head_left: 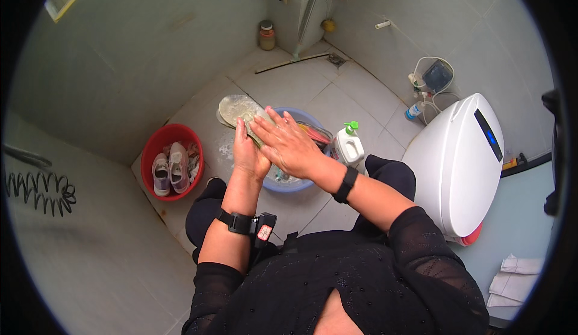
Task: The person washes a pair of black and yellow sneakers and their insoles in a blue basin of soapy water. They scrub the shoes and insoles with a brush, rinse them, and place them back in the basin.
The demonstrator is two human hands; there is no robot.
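Observation:
A pair of pale, wet-looking insoles [239, 110] is pressed between my palms, their rounded ends sticking out beyond my fingers to the upper left. My left hand [251, 155] grips them from beneath, its fingers pointing up. Across the top lies my right hand [290, 145], closed down over the insoles, which hides their middle. Directly below both hands is a blue basin [292, 187] with water and suds. Coloured flat pieces [314, 134] lean inside its right side; I cannot make out exactly what they are.
A white bottle with a green pump [348, 145] stands right of the basin. At left, a red basin [164, 131] holds a pair of light shoes [179, 167] and cloth. A white toilet [442, 163] is at right. A long-handled squeegee [293, 62] and a jar [267, 35] are farther back.

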